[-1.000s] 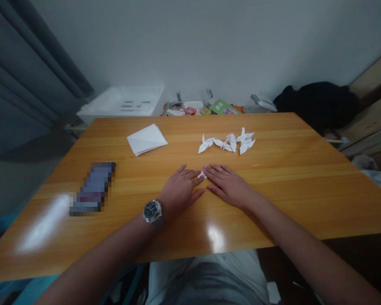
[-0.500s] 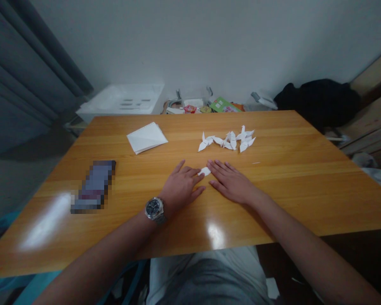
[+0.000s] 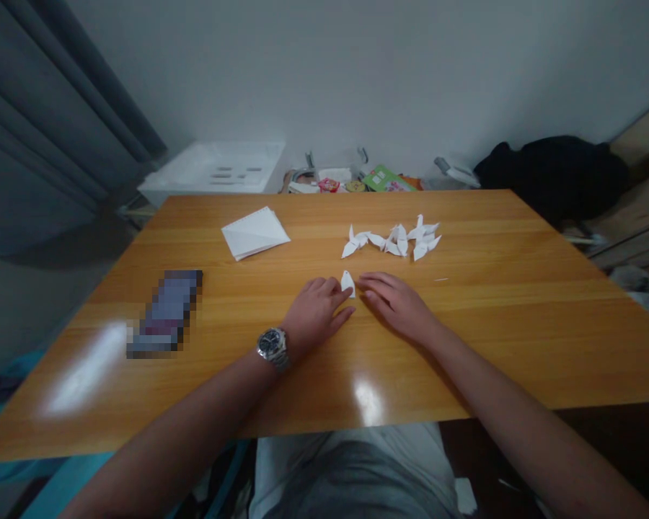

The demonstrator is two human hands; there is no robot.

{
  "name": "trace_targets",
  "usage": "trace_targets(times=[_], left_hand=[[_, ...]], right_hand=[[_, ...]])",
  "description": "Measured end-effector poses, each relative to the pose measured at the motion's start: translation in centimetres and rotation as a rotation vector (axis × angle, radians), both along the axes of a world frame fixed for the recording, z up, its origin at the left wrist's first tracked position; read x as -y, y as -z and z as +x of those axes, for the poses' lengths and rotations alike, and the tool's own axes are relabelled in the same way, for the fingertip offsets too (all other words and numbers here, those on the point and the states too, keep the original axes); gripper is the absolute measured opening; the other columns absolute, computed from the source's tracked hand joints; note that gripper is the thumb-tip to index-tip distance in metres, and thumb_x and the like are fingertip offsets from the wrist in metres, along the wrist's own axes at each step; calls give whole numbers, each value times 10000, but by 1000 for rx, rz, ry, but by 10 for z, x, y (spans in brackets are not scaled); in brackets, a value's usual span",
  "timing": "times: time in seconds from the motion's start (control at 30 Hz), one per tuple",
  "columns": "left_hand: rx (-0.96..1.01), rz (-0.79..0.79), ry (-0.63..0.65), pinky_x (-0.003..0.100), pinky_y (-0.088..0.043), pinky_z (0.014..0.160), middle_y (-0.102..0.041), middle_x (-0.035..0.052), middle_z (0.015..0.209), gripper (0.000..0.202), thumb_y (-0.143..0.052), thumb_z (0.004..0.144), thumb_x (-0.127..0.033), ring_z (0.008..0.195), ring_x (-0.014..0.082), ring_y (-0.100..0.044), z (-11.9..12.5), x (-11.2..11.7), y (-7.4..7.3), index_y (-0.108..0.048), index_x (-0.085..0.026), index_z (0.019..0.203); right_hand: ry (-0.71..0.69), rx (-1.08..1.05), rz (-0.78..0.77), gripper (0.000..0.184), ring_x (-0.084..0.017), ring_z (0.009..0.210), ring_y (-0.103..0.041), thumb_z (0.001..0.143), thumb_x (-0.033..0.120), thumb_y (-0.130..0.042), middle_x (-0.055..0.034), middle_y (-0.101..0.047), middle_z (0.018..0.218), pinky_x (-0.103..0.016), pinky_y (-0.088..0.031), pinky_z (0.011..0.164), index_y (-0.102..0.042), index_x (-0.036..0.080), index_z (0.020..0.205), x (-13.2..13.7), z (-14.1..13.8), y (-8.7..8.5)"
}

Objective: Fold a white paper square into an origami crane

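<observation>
A small folded white paper piece [image 3: 347, 282] stands up between my two hands on the wooden table [image 3: 492, 317]. My left hand [image 3: 314, 314], with a wristwatch [image 3: 272, 345], rests beside it, fingers curled and pinching its left side. My right hand [image 3: 396, 303] lies palm down with its fingertips at the paper's right side. Several finished white paper cranes [image 3: 394, 241] lie in a row just beyond my hands. A stack of white square paper [image 3: 255, 233] lies farther left.
A blurred dark phone-like object [image 3: 166, 313] lies on the table's left. Behind the table are a white plastic box [image 3: 216, 171], colourful small items [image 3: 357, 182] and a black bag [image 3: 552, 176]. A grey curtain [image 3: 37, 130] hangs left.
The paper piece lay flat under my fingertips; now it is lifted upright between them. My left fingers have curled in from flat. The view shifted slightly.
</observation>
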State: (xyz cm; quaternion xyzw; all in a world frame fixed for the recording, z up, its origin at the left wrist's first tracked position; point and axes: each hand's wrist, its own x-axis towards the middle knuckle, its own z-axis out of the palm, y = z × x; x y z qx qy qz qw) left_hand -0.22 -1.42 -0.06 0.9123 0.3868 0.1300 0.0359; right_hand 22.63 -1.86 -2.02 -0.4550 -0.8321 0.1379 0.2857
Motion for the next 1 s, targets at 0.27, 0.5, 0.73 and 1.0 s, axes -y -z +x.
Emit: trace_targets(times=[0.27,0.5,0.73,1.0], left_hand=[[131,-80,47,377,-475,899,-628,89,1053,334,-476,1003,-319,959,225,-562,2,-3,8,-648,-194,1260],[236,-112,39,373,-483,908,-610,85,1057,312,-514,988,-322,967,217,-564,0,-6,12,-684,-230,1233],[340,-177,-18,364,-485,926,-647,66,1051,281,-520,984,-292,989,213,-589,0,-10,14,-660,-212,1214],[336,-111,-170,391,-480,961,-607,94,1087,332,-614,933,-355,1030,242,-579,4,-15,19,-646,-179,1213]], right_hand=[[73,-25,76,181,-252,1072,-623,968,298,-579,-87,-688,1130,-436,-491,965,-703,221,1076,-2,-12,6],[120,-32,69,124,-260,1031,-620,923,289,-650,-82,-682,1081,-426,-491,923,-689,218,1016,-5,-16,8],[125,-45,58,165,-260,1027,-615,908,299,-671,-81,-672,1079,-422,-493,917,-676,225,1055,-7,-15,9],[125,-25,57,241,-273,1050,-605,903,304,-673,-92,-659,1112,-439,-487,929,-673,229,1132,-6,-16,12]])
